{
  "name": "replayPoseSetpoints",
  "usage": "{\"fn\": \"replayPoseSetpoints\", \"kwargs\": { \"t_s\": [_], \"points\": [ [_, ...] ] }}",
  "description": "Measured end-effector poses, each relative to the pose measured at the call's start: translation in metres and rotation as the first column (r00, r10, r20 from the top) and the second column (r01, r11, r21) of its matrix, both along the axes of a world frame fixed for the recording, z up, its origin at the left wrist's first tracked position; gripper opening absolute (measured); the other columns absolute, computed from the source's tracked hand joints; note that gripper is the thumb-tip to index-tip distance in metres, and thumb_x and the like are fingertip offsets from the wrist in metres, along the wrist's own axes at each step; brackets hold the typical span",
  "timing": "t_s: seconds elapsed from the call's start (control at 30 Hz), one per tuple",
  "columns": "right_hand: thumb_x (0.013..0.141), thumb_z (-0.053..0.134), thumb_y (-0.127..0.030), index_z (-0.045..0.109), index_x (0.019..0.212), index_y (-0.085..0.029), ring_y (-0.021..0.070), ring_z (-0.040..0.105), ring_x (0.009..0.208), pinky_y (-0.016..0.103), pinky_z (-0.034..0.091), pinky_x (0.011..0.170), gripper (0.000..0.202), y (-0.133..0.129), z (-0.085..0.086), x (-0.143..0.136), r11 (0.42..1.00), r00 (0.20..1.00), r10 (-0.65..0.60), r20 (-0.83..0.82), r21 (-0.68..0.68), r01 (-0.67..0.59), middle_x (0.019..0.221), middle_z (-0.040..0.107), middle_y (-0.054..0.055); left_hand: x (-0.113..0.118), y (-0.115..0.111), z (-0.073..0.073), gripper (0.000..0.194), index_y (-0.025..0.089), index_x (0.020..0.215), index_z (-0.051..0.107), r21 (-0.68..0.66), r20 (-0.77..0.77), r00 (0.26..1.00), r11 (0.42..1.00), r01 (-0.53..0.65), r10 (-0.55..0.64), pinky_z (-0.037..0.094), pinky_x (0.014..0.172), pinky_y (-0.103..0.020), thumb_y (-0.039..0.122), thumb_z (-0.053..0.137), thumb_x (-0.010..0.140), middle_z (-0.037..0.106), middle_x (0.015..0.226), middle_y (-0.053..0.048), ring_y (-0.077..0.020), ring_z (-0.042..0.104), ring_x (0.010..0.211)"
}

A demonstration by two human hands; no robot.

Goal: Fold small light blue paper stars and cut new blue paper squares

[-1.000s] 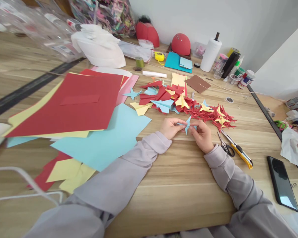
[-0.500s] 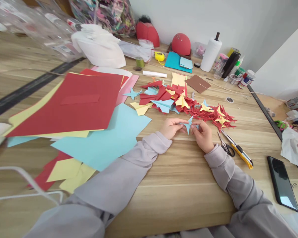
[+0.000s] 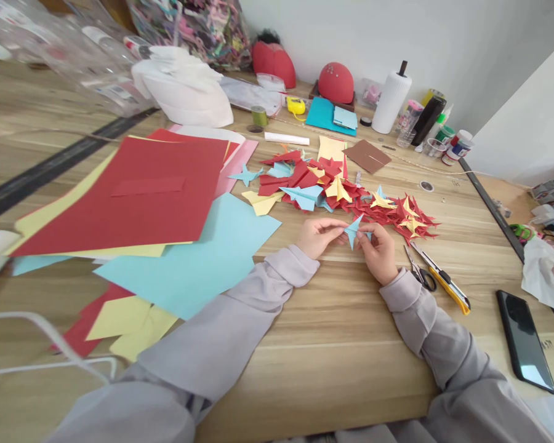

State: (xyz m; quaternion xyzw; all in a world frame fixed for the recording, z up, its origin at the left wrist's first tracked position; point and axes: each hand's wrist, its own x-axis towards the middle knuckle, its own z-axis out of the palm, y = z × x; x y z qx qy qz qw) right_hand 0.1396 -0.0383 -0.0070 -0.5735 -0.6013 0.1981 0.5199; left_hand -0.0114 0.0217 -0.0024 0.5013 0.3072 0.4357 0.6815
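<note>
A small folded light-blue paper piece with pointed tips, like a paper crane (image 3: 353, 231), is held between my two hands over the table. My left hand (image 3: 321, 237) pinches its left side between thumb and fingers. Its right side is gripped by my right hand (image 3: 377, 251), the thumb pressing on the front. My fingers cover part of the paper. Just beyond lies a heap of red, yellow and blue folded paper pieces (image 3: 332, 184). Close to my right wrist are scissors (image 3: 423, 275) and a yellow utility knife (image 3: 449, 286).
Large red, yellow and blue paper sheets (image 3: 166, 197) are stacked on the left, with smaller yellow sheets (image 3: 120, 317) nearer me. A black phone (image 3: 526, 341) lies at right. Bottles and jars (image 3: 443, 132) stand by the wall, and a brown card (image 3: 367, 156) lies past the heap.
The light-blue folded paper has turned and tilted between my fingers, and its top tip now leans further right. Both hands have shifted only slightly.
</note>
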Motion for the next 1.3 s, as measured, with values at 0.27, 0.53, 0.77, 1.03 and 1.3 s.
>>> {"fn": "replayPoseSetpoints", "kwargs": {
  "t_s": [0.27,0.53,0.77,1.03,1.3],
  "points": [
    [0.083,0.055,-0.029,0.057,0.084,-0.022,0.0140,0.051,0.060,0.029,0.043,0.056,0.007,0.0011,-0.0033,0.0003,1.000,1.000,-0.005,-0.010,0.023,0.005,0.075,0.057,0.001,0.0005,0.0029,-0.0062,0.030,0.010,0.080,0.070,0.023,-0.025,1.000,1.000,0.018,-0.018,0.055,0.064,-0.032,0.033,0.071,0.062,0.070,0.063,-0.006,-0.0174,0.066,0.060],
    [0.083,0.054,-0.029,0.057,0.085,-0.022,0.0143,0.051,0.057,0.028,0.042,0.055,0.008,0.0006,-0.0028,0.0008,1.000,1.000,-0.014,-0.008,-0.005,0.014,0.065,0.056,0.000,0.0008,0.0007,-0.0041,0.032,0.010,0.082,0.068,0.031,-0.035,0.999,0.999,-0.007,0.008,0.055,0.063,-0.032,0.034,0.072,0.061,0.069,0.064,-0.006,-0.0184,0.067,0.063],
    [0.082,0.055,-0.029,0.056,0.084,-0.022,0.0142,0.052,0.058,0.028,0.042,0.056,0.008,0.0008,-0.0026,0.0000,0.999,0.999,-0.026,-0.029,0.019,0.026,0.069,0.057,0.000,0.0014,0.0030,-0.0075,0.028,0.011,0.080,0.066,-0.008,0.043,0.999,1.000,0.020,-0.020,0.055,0.061,-0.031,0.034,0.068,0.065,0.068,0.064,-0.005,-0.0177,0.066,0.063],
    [0.082,0.055,-0.029,0.056,0.085,-0.021,0.0134,0.049,0.053,0.027,0.039,0.053,0.009,0.0006,-0.0012,0.0002,0.997,0.996,-0.070,-0.046,-0.016,0.069,0.060,0.057,-0.002,0.0007,0.0016,-0.0047,0.029,0.013,0.089,0.068,0.092,0.029,0.998,0.994,-0.057,0.054,0.055,0.059,-0.028,0.032,0.069,0.068,0.069,0.075,-0.005,-0.0158,0.065,0.065],
    [0.083,0.054,-0.029,0.056,0.084,-0.020,0.0131,0.049,0.053,0.027,0.039,0.053,0.009,-0.0005,0.0013,-0.0012,1.000,0.995,0.005,-0.095,-0.015,-0.006,0.061,0.056,-0.002,0.0017,0.0012,-0.0077,0.026,0.012,0.078,0.070,0.148,-0.080,0.993,0.986,-0.073,0.086,0.055,0.064,-0.030,0.031,0.073,0.061,0.069,0.067,-0.005,-0.0160,0.064,0.059]
  ]
}}
